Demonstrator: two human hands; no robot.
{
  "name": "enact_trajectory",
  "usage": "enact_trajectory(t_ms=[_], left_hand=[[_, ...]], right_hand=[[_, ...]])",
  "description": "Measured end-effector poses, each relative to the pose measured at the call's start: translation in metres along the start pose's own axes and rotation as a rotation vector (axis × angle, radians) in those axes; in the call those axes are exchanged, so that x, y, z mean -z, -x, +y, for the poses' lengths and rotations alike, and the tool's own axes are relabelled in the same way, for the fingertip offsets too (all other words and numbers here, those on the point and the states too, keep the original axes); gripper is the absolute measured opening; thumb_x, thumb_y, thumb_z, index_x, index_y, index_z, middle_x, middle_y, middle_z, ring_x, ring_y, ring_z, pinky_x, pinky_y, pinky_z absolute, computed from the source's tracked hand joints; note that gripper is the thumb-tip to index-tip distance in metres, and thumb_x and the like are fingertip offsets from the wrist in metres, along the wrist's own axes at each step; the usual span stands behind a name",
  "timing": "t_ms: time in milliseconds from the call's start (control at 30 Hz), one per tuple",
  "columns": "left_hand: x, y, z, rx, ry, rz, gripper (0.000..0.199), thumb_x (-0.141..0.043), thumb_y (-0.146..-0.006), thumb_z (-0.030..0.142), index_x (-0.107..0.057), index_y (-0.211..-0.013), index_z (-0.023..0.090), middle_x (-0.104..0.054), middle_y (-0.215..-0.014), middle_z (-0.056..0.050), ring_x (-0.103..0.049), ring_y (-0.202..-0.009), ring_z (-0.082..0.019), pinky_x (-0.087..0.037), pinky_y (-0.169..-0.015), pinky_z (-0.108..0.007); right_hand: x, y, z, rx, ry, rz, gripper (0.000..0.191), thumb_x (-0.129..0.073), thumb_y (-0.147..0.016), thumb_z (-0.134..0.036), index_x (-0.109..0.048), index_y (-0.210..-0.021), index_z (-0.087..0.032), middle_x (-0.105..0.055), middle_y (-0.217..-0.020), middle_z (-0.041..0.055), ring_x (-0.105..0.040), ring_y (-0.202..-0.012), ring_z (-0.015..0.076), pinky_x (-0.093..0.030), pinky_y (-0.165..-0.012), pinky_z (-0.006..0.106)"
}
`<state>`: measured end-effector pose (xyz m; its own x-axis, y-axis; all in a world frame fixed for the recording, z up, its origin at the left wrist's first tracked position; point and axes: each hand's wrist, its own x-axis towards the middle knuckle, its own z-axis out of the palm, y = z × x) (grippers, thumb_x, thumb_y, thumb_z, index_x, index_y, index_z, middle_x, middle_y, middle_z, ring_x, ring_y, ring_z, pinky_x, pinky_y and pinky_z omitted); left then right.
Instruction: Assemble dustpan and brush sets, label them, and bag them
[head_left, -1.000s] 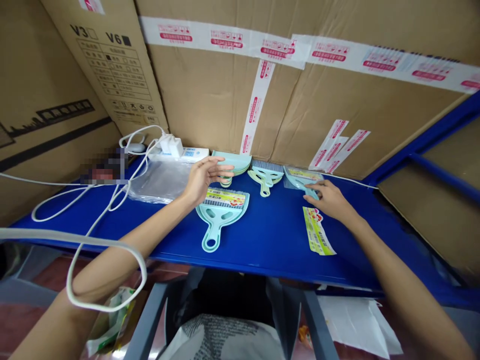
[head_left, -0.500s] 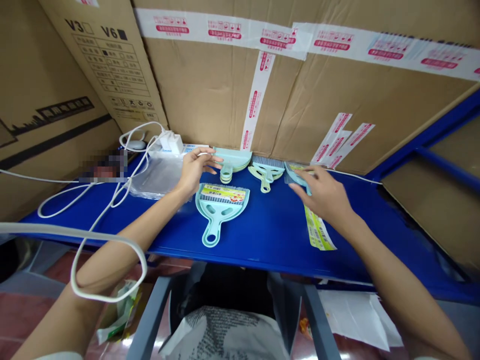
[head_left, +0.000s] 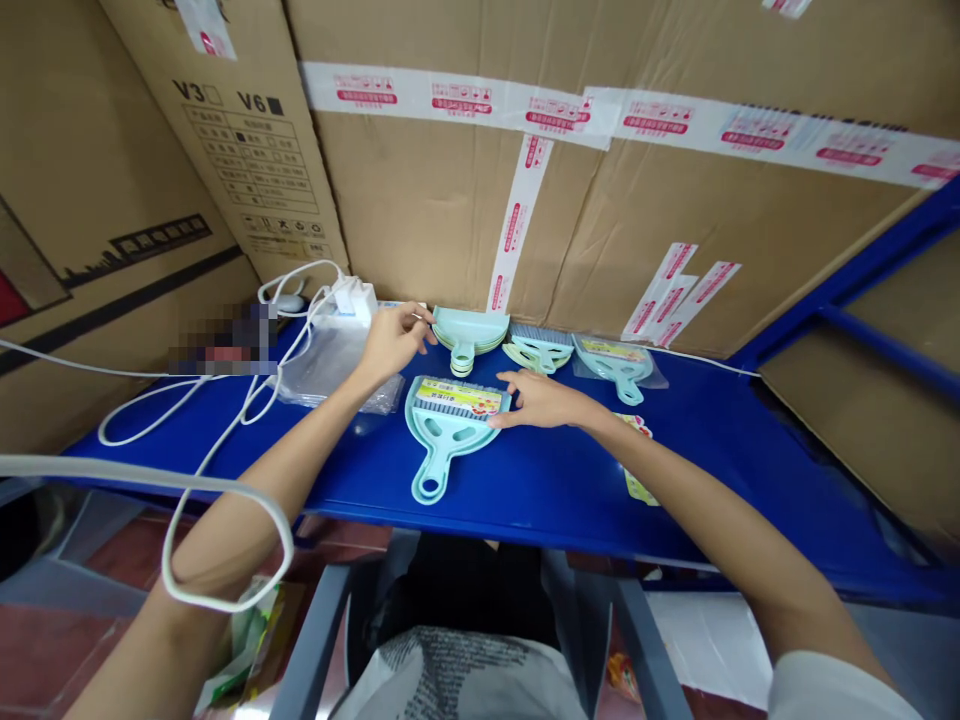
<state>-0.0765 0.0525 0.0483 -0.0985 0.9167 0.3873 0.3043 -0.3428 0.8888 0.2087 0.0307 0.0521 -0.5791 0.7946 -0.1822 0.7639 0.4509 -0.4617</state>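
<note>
A light-blue dustpan [head_left: 442, 450] with a brush and a yellow label card [head_left: 459, 396] lies on the blue table. My right hand [head_left: 536, 400] is at its right edge, fingers apart. My left hand [head_left: 397, 340] hovers just left of the stacked dustpans [head_left: 474, 330], its fingers loosely spread and holding nothing. Right of the stack rest several brushes [head_left: 541, 348]. Farther right, a bagged dustpan set [head_left: 619, 368] lies flat in clear plastic.
Clear plastic bags [head_left: 322, 360] lie at the left near a white plug [head_left: 354, 298] and looping white cables. Label cards [head_left: 637, 480] lie at the right, partly behind my forearm. Cardboard walls stand behind the blue table [head_left: 570, 510].
My right hand has let go of the bagged dustpan set and moved left to the front dustpan. My left hand stays near the stack. The view has shifted slightly.
</note>
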Motion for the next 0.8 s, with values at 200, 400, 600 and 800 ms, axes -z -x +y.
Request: enact_trajectory(t_ms=[200, 400, 600, 800], left_hand=[[-0.007, 0.008, -0.009, -0.192, -0.489, -0.097, 0.025, -0.06, -0.086, 0.014, -0.079, -0.1, 0.022, -0.081, -0.078, -0.003, -0.073, -0.071, -0.024, -0.052, -0.078, -0.033], [-0.011, 0.008, -0.009, -0.227, -0.4, -0.073, 0.028, -0.055, -0.087, 0.016, -0.079, -0.101, 0.019, -0.084, -0.082, -0.004, -0.078, -0.079, -0.024, -0.055, -0.079, -0.034], [-0.018, 0.007, -0.005, -0.032, 0.092, -0.096, 0.019, -0.058, -0.081, 0.018, -0.073, -0.092, 0.014, -0.079, -0.072, -0.008, -0.073, -0.064, -0.019, -0.054, -0.058, -0.026], [-0.03, 0.024, 0.011, 0.014, 0.345, -0.076, 0.019, -0.074, -0.079, 0.025, -0.072, -0.094, 0.014, -0.077, -0.078, -0.007, -0.071, -0.068, -0.017, -0.056, -0.056, -0.025]], right_hand=[[-0.005, 0.006, 0.005, -0.121, -0.252, -0.073, 0.083, -0.104, -0.056, -0.059, -0.074, -0.12, -0.016, -0.08, -0.1, 0.0069, -0.073, -0.08, 0.0218, -0.054, -0.063, 0.029], [-0.008, 0.021, 0.01, -0.202, -0.845, -0.208, 0.071, -0.11, -0.055, -0.04, -0.071, -0.108, -0.015, -0.082, -0.097, 0.0078, -0.08, -0.084, 0.0214, -0.07, -0.078, 0.033], [-0.001, 0.041, 0.036, -0.185, -1.085, -0.111, 0.073, -0.111, -0.056, -0.027, -0.074, -0.117, -0.014, -0.085, -0.106, 0.0119, -0.084, -0.091, 0.024, -0.074, -0.083, 0.036], [0.023, 0.073, 0.063, -0.167, -1.119, 0.008, 0.067, -0.108, -0.064, -0.029, -0.076, -0.121, -0.014, -0.086, -0.108, 0.0138, -0.085, -0.092, 0.0261, -0.074, -0.082, 0.037]])
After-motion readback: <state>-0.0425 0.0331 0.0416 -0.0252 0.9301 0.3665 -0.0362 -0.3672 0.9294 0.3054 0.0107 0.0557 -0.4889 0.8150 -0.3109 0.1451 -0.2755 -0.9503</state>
